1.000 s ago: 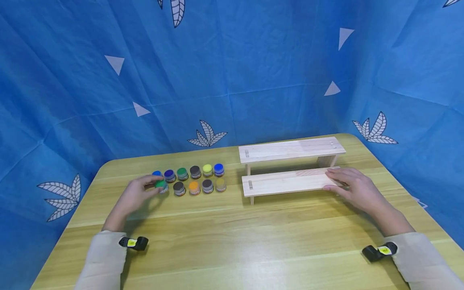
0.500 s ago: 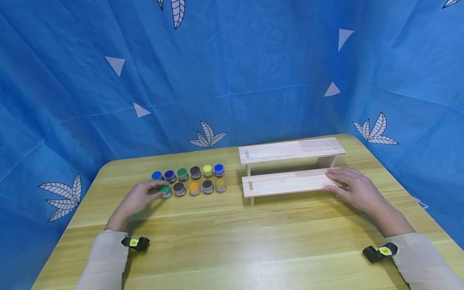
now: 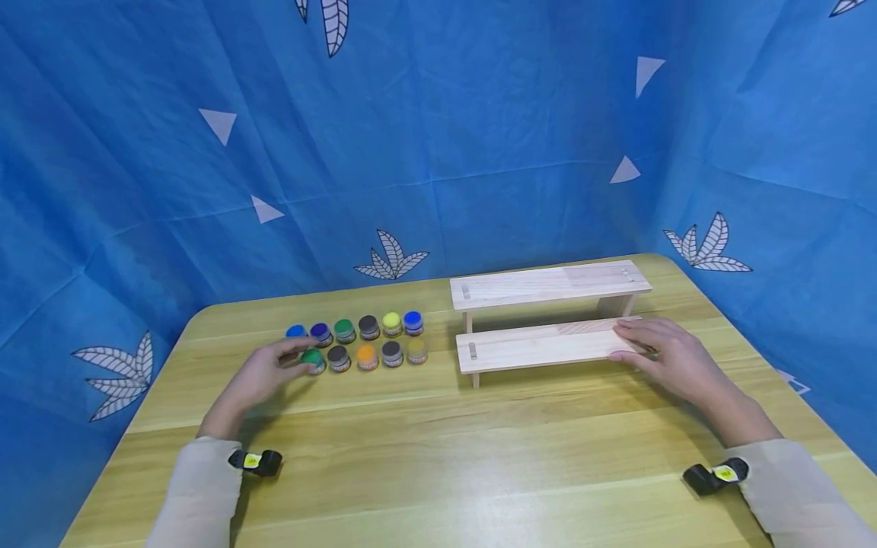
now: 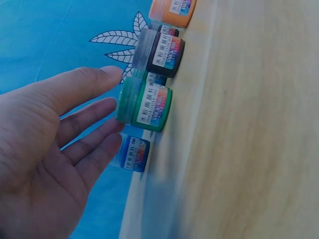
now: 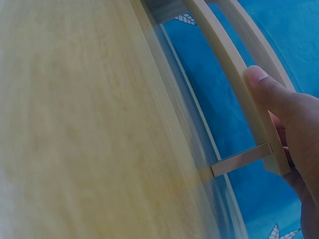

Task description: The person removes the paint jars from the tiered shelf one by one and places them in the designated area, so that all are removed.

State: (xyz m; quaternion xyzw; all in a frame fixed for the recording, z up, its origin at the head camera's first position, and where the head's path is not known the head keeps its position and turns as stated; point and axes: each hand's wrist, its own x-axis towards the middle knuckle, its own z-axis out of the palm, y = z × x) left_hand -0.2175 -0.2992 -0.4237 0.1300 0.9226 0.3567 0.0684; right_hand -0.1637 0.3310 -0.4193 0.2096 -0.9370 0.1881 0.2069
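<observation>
In the head view, my left hand point(image 3: 263, 373) is at the near left end of two rows of small paint jars. Its thumb and fingers are spread around the lid of a green paint jar point(image 4: 149, 105), which stands upright at the end of the front row. The left wrist view shows the fingers loose, with their tips right at the lid. My right hand point(image 3: 674, 358) grips the right end of the lower step of a pale two-tier wooden stand point(image 3: 541, 346). Its thumb point(image 5: 259, 77) lies on the step's front edge, and its fingers are partly hidden behind the board.
A black-lidded jar point(image 3: 339, 358) and an orange jar point(image 3: 367, 356) continue the front row. Behind them are blue, purple, green, dark and yellow lids, including a blue jar point(image 3: 413, 323). A blue curtain point(image 3: 438, 152) hangs behind the wooden table point(image 3: 438, 457).
My left hand has shifted the green jar slightly right and nearer, in line with the front row, and its fingers have loosened around the lid. My right hand has stayed on the stand.
</observation>
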